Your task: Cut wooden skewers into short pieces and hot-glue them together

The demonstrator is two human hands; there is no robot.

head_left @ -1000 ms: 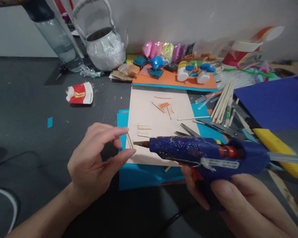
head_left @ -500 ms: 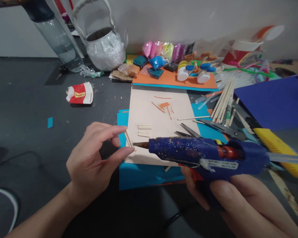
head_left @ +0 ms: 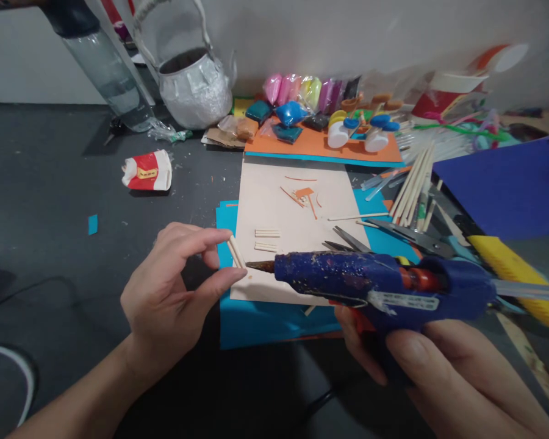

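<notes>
Between thumb and forefinger, my left hand [head_left: 169,286] pinches a few short wooden sticks [head_left: 236,251] laid side by side, end to end across the gap. My right hand [head_left: 443,366] is wrapped round the handle of a blue glue gun [head_left: 348,277], with a clear glue stick [head_left: 531,292] poking from its back. The dark nozzle [head_left: 260,266] meets the lower end of the sticks, near my left thumb. Below, two small groups of cut sticks [head_left: 267,233] lie on a pale sheet [head_left: 256,189]; whether each group is joined I cannot tell.
Scissors [head_left: 407,235], a bundle of wooden sticks [head_left: 412,186] and a yellow cutter [head_left: 516,280] lie on the right. Packets of coloured clay [head_left: 290,113] and a small wheeled model [head_left: 361,131] sit at the back. A silver pot [head_left: 194,91] and water bottle [head_left: 107,76] stand back left.
Almost nothing differs. The nozzle stays at the sticks, and both hands keep their grip with only a tiny shift.
</notes>
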